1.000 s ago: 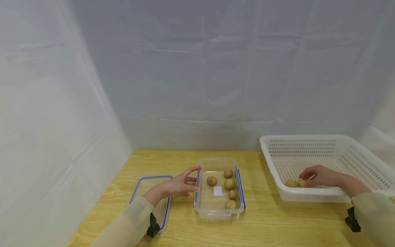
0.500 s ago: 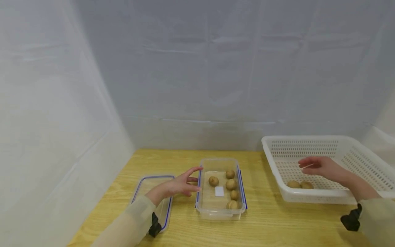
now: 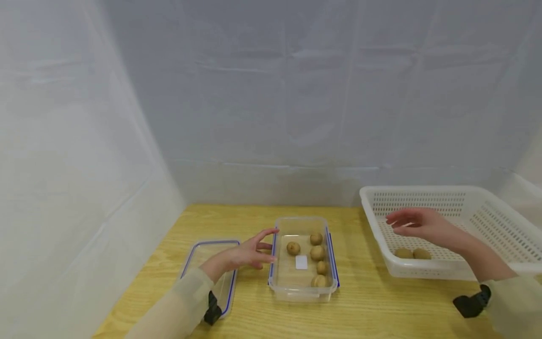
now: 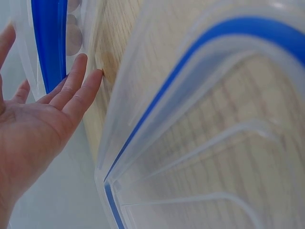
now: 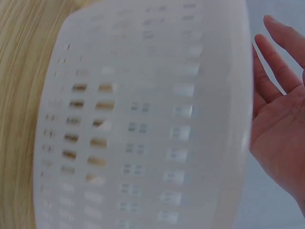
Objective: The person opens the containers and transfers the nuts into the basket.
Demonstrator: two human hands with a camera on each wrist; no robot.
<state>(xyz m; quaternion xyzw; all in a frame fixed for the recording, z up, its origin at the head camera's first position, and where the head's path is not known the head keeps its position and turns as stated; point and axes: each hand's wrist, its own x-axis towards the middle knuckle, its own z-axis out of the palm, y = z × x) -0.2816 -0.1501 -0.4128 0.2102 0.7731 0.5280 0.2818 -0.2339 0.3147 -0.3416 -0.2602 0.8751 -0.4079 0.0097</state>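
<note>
Five potatoes [image 3: 317, 253] lie in the lidless box [image 3: 292, 295], two in the basket [image 3: 427, 270] right of it, left hand [image 3: 247, 253] spread wide at the box's rim, right hand [image 3: 429, 229] empty.

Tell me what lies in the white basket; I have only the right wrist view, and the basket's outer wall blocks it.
Observer: Two potatoes show side by side in the basket, by the front-left corner as the head camera sees it; the right forearm hides part of the inside.

Operator: Now report where the left hand is.

Observer: By the clear container, its fingers spread at the left rim in the head view.
</note>
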